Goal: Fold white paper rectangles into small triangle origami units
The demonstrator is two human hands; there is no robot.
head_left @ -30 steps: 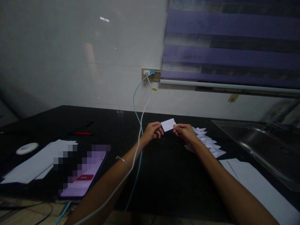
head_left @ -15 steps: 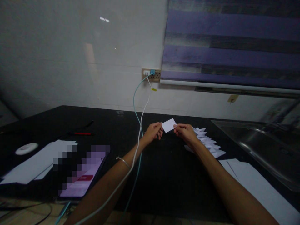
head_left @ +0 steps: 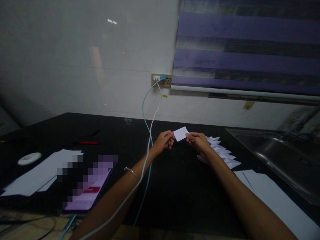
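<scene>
A small white rectangle of paper (head_left: 180, 134) is held up over the dark counter, slightly tilted. My left hand (head_left: 165, 140) pinches its left edge between thumb and finger. At its right edge, my right hand (head_left: 198, 140) grips the paper with the thumb on the near face. Just beyond my right wrist lies a row of several pointed folded white papers (head_left: 223, 153), partly hidden by that hand and forearm. A white cable (head_left: 146, 160) and a teal cable (head_left: 150, 173) run across and beside my left forearm.
White sheets (head_left: 272, 196) lie at the right, near a metal sink (head_left: 270, 150). On the left are more white sheets (head_left: 45, 173), a phone or tablet (head_left: 85, 200) with a lit screen, a white round object (head_left: 29, 158) and a red-and-black thin tool (head_left: 88, 142). A wall socket (head_left: 161, 80) feeds both cables.
Almost nothing differs. Both hands keep the same hold on the small paper, and the whole view has shifted by a few pixels.
</scene>
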